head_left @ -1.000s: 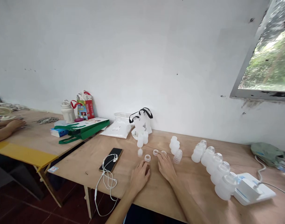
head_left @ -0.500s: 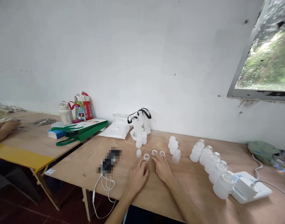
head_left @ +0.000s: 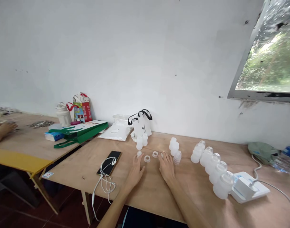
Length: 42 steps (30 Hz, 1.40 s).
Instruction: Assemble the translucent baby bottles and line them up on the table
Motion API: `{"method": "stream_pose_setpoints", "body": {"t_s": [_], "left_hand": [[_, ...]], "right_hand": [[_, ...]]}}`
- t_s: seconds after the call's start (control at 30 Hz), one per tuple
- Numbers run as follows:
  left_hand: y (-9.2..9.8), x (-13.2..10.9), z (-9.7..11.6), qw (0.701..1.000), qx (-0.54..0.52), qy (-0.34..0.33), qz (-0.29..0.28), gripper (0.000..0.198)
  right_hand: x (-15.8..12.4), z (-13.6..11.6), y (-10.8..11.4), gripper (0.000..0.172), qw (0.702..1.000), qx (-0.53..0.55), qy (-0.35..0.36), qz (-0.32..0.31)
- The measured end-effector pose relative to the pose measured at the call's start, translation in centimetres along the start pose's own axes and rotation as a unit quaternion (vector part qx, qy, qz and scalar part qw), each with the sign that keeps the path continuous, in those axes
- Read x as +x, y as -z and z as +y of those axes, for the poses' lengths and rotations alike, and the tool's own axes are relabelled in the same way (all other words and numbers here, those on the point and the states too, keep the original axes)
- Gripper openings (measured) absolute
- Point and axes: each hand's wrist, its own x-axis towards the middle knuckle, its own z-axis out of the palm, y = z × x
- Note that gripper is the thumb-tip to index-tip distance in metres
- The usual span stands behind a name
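Note:
My left hand point(head_left: 135, 171) lies flat on the wooden table point(head_left: 159, 193), fingers stretched toward a small clear cap point(head_left: 139, 154). My right hand point(head_left: 167, 167) also rests flat and open, its fingertips by a clear ring point(head_left: 162, 155). Between the two hands sit a white ring point(head_left: 147, 158) and another clear ring point(head_left: 155, 154). Small white bottles point(head_left: 141, 141) stand just behind, with more bottles point(head_left: 174, 146) and a stacked ribbed piece point(head_left: 177, 157) to the right. Neither hand holds anything.
A row of capped white bottles point(head_left: 212, 166) runs to a white device with a cable point(head_left: 246, 188). A phone with earphones point(head_left: 109, 162) lies left. White bags point(head_left: 141, 125) sit by the wall. Another person's hand point(head_left: 4, 128) rests on the neighbouring table beside a green bag point(head_left: 78, 130).
Both hands slid forward toward the rings and spread apart; the left hand now reaches the small cap. The camera view shifted slightly right and up.

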Motion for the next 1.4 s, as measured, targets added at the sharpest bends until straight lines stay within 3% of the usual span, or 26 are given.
{"method": "stream_pose_setpoints", "body": {"t_s": [0.13,0.23,0.47,0.63,0.8,1.0,1.17,1.27,1.4], "left_hand": [[-0.7,0.5,1.5,0.989,0.142,0.014,-0.037,0.052],[-1.5,0.5,2.6,0.974,0.220,0.014,-0.054,0.053],[-2.2,1.5,3.1,0.970,0.237,0.010,-0.045,0.058],[-3.1,2.4,3.5,0.974,0.224,-0.007,-0.045,0.057],[-3.2,2.4,3.2,0.980,0.195,-0.028,-0.030,0.046],[-2.1,3.3,2.0,0.986,0.155,-0.016,0.066,0.027],[-2.2,5.1,0.2,0.981,0.083,0.025,0.173,0.054],[-2.9,5.9,-0.9,0.986,-0.012,0.057,0.156,0.064],[-3.3,6.3,-1.9,0.990,-0.038,0.076,0.111,0.053]], "right_hand": [[0.0,0.5,-1.4,0.049,1.000,0.004,-0.029,0.005],[-0.1,0.8,-2.5,0.054,0.999,0.017,-0.030,0.006],[-0.4,1.0,-3.4,0.079,0.998,0.059,-0.002,0.010],[-0.2,0.4,-1.9,0.084,0.997,0.071,0.008,0.020],[0.9,0.4,0.7,0.063,0.996,0.067,0.020,0.059],[5.6,5.3,4.8,0.045,0.993,0.032,-0.045,0.100],[9.0,10.3,6.5,0.044,0.995,-0.011,-0.094,0.029],[10.0,12.1,6.1,0.045,0.992,-0.025,-0.113,-0.049],[11.2,13.5,5.3,0.040,0.981,-0.033,-0.134,-0.133]]}}
